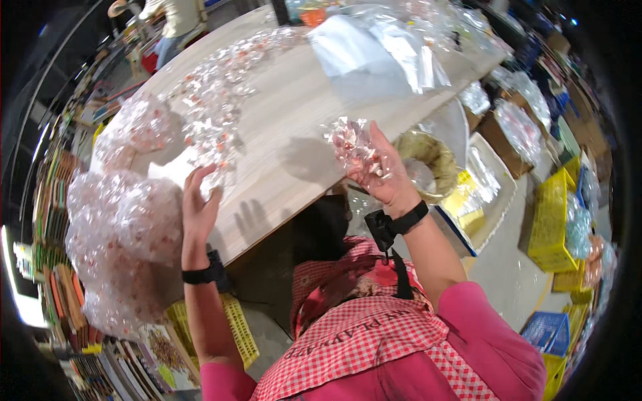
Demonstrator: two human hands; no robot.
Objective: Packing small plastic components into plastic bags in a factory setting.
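My right hand [386,175] is palm up off the table's near edge, cradling several small clear packets [358,150] with red and white bits inside. On the left, my left hand [200,207] is over the table with fingers apart and slightly bent. Its fingertips are close to the near end of a long strewn row of similar packets [212,113]; whether they touch one, I cannot tell. Beside that hand, big clear bags [124,234] bulge with what look like the same packets. A black band circles each wrist.
Flat clear plastic bags [364,53] lie at the table's far side. A round lined bin [441,160] and a white tray [498,190] stand right of the table. Yellow crates [550,217] are farther right. Stacked books or boards line the left, and another person [177,20] is at the far left.
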